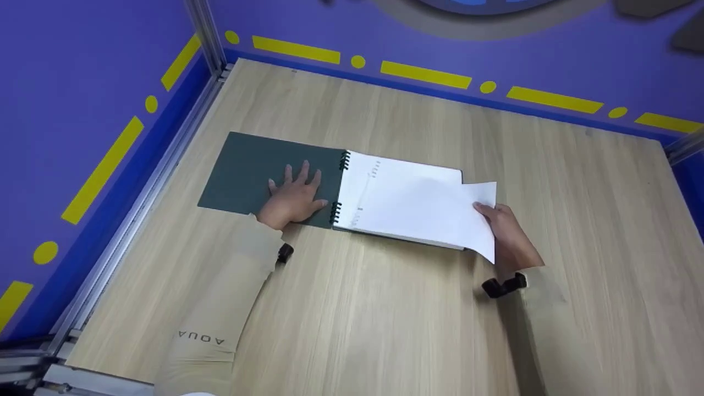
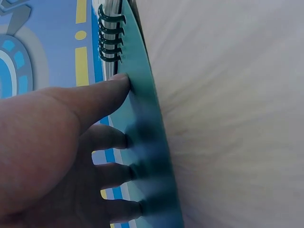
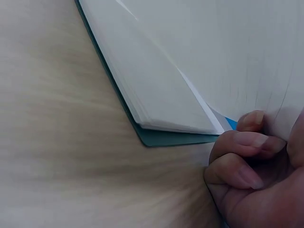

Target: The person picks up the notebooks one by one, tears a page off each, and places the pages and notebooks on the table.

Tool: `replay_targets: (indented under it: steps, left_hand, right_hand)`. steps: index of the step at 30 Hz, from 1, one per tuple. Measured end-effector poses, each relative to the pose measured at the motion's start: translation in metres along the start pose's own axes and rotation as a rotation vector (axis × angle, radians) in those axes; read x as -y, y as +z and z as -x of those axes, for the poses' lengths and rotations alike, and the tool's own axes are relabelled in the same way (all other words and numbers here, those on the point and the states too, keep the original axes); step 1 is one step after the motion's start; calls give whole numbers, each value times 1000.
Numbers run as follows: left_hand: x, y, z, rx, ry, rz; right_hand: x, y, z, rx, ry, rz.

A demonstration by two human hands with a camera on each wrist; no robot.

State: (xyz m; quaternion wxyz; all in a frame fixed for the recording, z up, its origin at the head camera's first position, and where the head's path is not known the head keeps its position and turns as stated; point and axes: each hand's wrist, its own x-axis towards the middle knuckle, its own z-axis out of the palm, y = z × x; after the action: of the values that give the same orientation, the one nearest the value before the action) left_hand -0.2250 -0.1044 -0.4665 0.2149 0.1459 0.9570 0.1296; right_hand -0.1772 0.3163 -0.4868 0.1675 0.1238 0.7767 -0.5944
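A spiral-bound sketchbook with white paper [image 1: 407, 192] lies open on the table. Its dark green cover [image 1: 258, 165] is folded out to the left, joined by black rings [image 1: 344, 160]. My left hand [image 1: 294, 201] rests flat on that cover with its fingers spread; in the left wrist view the thumb [image 2: 107, 95] touches the cover close to the rings. At the other end, my right hand [image 1: 509, 231] pinches the right edge of a white sheet [image 1: 481, 220]. This sheet sticks out past the pad and bends there. Torn-looking marks run along its left side, apart from the rings.
Light wood-grain table [image 1: 385, 319] surrounds the sketchbook. Blue panels with yellow marks [image 1: 426, 74] stand along the back and left. A metal rail [image 1: 137, 214] follows the left edge. Each wrist wears a small black camera [image 1: 504, 285].
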Motion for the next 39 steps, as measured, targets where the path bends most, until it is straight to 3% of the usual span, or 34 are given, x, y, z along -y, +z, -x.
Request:
replay_targets:
  steps: [4, 17, 28, 39]
  left_hand:
    - [0, -1, 1, 2, 1, 5]
    - [1, 0, 1, -8, 17, -4]
    - [0, -2, 2, -14, 21, -7]
    - [1, -1, 1, -29, 27, -6]
  right_hand:
    - [-2, -1, 2, 22, -20, 7]
    - [-1, 5, 5, -16, -26, 52]
    - [0, 8, 6, -36, -63, 203]
    - [2, 20, 12, -62, -90, 281]
